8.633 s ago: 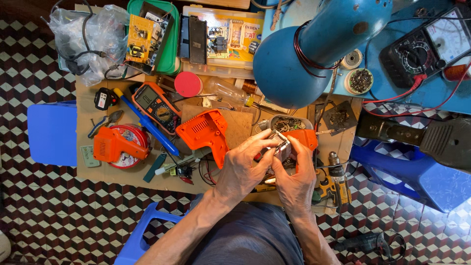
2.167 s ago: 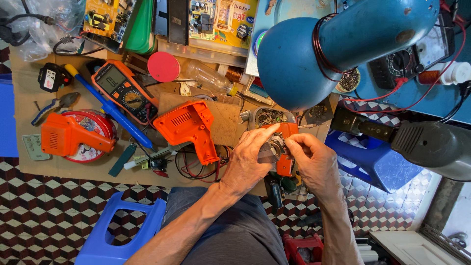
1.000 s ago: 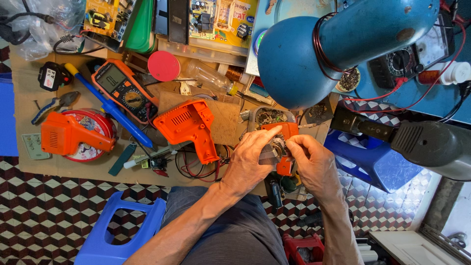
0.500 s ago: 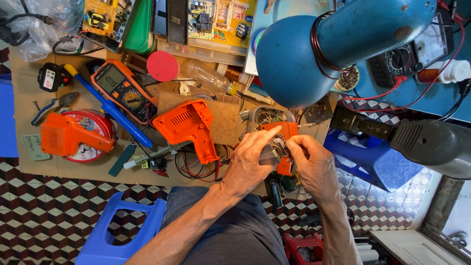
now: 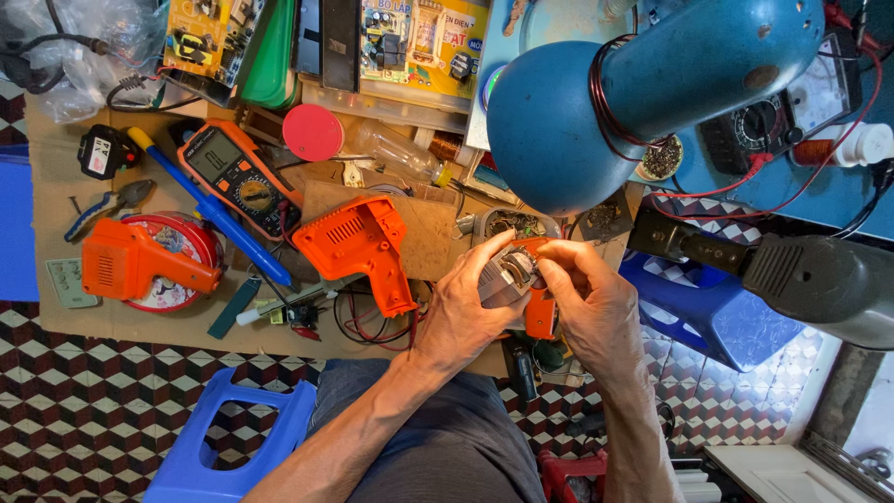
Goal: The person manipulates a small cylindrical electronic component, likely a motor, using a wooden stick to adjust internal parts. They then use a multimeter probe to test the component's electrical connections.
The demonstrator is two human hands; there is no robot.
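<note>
Partly hidden behind both hands, a grey-and-orange tool body is being held above the worktop edge; the left hand is wrapping it in a closed grip, the right hand pinching its top, fingertips masking the detail.

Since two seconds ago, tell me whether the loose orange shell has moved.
No. The orange shell lies in the same spot against the meter and red lid.

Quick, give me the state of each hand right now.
Left hand: closed, gripping the grey motor part in the orange tool.
Right hand: fingers pinched on the same part.
</note>
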